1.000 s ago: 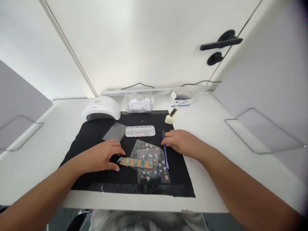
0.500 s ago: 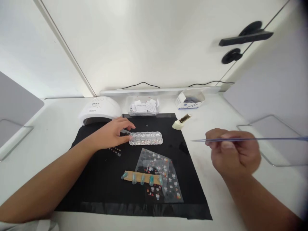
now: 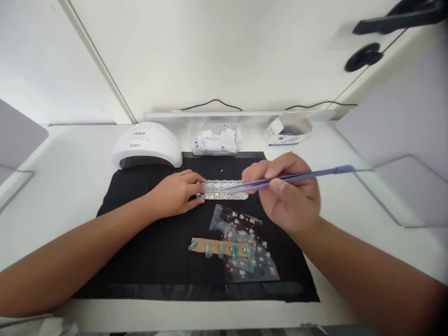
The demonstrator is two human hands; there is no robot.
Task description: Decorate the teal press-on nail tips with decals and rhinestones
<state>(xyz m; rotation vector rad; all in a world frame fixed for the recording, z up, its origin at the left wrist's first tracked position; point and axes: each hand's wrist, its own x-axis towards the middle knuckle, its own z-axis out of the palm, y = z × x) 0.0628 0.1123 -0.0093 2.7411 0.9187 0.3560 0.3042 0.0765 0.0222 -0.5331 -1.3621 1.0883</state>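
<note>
A clear compartment case of tiny rhinestones (image 3: 224, 183) lies on the black mat (image 3: 147, 261). My left hand (image 3: 180, 192) grips its left end, thumb at the near side and fingers at the far side. My right hand (image 3: 289, 196) is closed around purple tweezers (image 3: 297, 177), whose two tips stand slightly apart over the case. Whether the tips touch a stone is too small to tell. Closer to me, a tan strip (image 3: 215, 248) carries several teal nail tips (image 3: 234, 252). It partly overlaps clear sticker sheets (image 3: 266, 266) with small white and red figures.
A white nail lamp (image 3: 149, 142) stands at the back left. Behind the mat are a clear tub of white packets (image 3: 217, 141) and an open white box (image 3: 287, 130). Thin black cables run along the wall, where a black door handle (image 3: 399, 21) sticks out.
My right hand has carried the tweezers left, from beside the mat to over the case, now covering the pale bottle. My left hand has closed further around the case's end. The view has shifted slightly.
</note>
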